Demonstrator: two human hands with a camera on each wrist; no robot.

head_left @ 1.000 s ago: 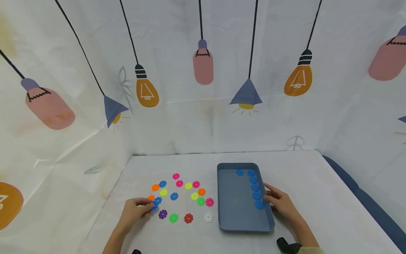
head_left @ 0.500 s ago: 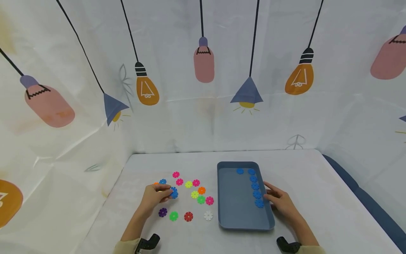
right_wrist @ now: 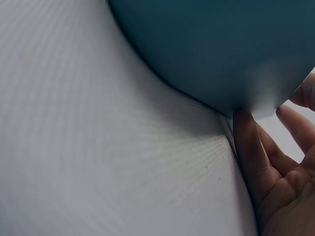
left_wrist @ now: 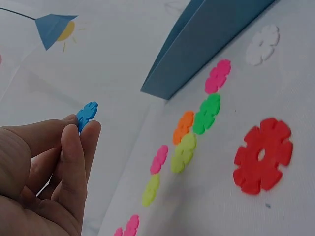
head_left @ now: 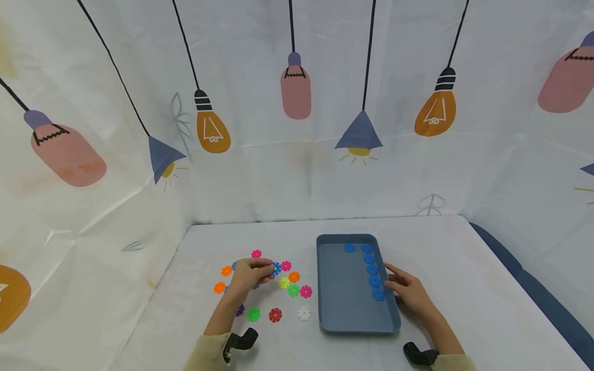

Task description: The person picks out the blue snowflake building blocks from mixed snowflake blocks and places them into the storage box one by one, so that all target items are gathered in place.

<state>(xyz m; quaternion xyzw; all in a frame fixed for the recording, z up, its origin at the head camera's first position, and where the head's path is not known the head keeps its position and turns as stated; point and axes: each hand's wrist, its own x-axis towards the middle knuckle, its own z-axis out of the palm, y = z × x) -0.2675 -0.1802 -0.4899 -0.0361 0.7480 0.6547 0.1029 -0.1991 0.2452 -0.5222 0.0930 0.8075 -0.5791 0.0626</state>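
Observation:
My left hand pinches a blue notched, flower-shaped plastic disc between thumb and fingertips, raised above the table. Beneath and around it lie loose discs of the same kind, among them an orange disc, a red disc, a green disc and a white disc. Several blue discs sit inside the blue-grey tray, mostly along its right side. At the tray's right wall my right hand holds the edge, thumb over the rim and fingers against the outside. My left hand partly covers some discs.
A white table bears the tray and discs. Behind it hangs a white curtain printed with lamps and bulbs. Dark wrist devices stick out near each sleeve, one by the left hand.
My left hand picked up a blue disc from the left of the loose discs and carried it rightward and away from me, towards the tray. My right hand stays at the tray.

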